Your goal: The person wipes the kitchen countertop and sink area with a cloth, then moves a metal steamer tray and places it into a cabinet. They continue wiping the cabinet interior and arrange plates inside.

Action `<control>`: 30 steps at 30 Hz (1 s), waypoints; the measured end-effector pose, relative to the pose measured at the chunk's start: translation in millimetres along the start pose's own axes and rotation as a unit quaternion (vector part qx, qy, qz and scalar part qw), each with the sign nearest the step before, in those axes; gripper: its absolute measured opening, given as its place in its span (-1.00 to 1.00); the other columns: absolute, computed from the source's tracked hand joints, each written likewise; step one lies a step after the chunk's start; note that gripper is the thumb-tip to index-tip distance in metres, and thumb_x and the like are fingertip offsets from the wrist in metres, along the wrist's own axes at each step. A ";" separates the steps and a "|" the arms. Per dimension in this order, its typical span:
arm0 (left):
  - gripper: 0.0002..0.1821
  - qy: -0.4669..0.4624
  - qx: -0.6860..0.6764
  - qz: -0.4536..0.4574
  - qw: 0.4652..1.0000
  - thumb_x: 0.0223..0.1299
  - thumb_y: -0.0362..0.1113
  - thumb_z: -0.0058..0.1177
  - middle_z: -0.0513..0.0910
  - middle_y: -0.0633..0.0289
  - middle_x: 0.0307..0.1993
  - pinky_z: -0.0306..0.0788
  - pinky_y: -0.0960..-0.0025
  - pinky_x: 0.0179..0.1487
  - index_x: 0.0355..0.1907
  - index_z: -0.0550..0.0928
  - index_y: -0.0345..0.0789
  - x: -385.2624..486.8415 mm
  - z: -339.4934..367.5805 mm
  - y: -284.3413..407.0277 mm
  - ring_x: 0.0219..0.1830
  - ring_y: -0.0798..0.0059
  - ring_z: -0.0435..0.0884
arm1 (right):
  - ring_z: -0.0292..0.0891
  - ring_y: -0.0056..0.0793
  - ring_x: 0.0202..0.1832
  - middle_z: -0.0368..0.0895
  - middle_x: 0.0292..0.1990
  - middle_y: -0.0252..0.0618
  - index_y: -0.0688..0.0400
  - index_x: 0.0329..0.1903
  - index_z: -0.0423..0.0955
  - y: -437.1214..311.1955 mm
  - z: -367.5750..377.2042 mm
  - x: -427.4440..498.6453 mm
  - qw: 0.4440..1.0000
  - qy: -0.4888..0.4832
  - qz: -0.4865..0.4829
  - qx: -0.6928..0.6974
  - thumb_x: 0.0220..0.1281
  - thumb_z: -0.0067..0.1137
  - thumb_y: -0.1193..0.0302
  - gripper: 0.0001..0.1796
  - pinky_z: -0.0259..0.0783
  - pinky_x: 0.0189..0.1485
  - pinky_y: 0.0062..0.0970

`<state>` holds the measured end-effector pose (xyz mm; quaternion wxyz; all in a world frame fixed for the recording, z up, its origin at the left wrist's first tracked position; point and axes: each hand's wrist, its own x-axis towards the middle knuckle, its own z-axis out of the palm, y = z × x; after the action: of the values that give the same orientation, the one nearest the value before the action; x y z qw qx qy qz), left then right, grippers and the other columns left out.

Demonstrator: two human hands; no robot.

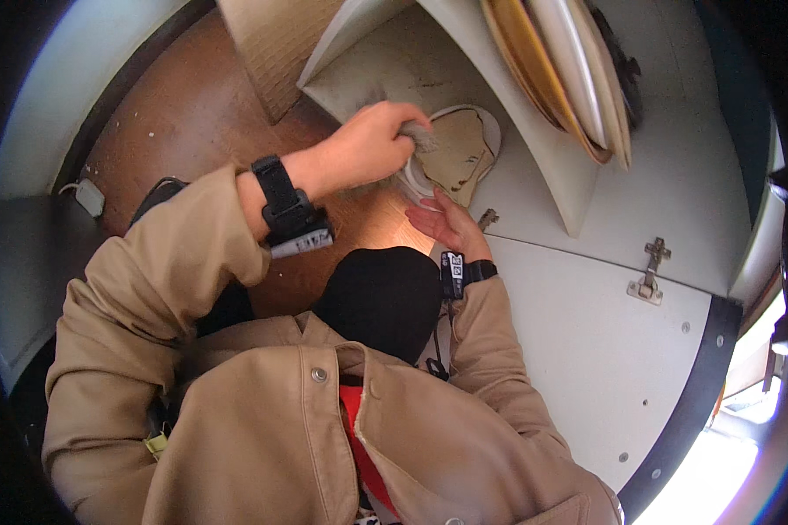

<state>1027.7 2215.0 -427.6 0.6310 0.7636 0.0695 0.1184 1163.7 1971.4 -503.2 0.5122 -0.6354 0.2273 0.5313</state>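
My left hand (374, 141) reaches in from the left, its fingers closed on a grey, fuzzy wad of cloth-like material (420, 136). Close to that wad lies a beige panel with dark marks and a pale rim (463, 147); its exact kind cannot be told. A white curved edge (417, 177) shows between the panel and my left hand. My right hand (443, 220) is turned palm up at the lower end of this edge, with its fingers partly spread. Whether it grips the edge is not clear.
An open white cabinet door (584, 328) with a metal hinge (649, 272) is at the right. Large round trays or plates (565, 72) stand upright beyond a curved divider (532, 111). A tan textured panel (269, 52) rises above the brown floor (171, 111). A white plug-like block (90, 197) is at far left.
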 end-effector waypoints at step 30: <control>-0.20 0.463 0.276 0.327 0.776 0.20 -0.10 0.23 0.30 -0.09 0.28 0.24 0.10 0.30 0.36 0.17 -0.38 15.0 -125.8 152.1 0.33 0.08 0.28 | 0.28 -0.02 0.27 0.36 0.21 0.15 0.38 0.30 0.18 -125.9 -23.1 -220.0 0.468 0.433 -0.748 -0.185 0.09 0.34 0.28 -0.20 0.23 0.31 -0.18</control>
<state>1001.8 2308.4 -254.9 0.2082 0.7348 0.1295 0.6324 1205.7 1941.5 -254.0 0.4213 -0.7922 -0.2450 -0.3673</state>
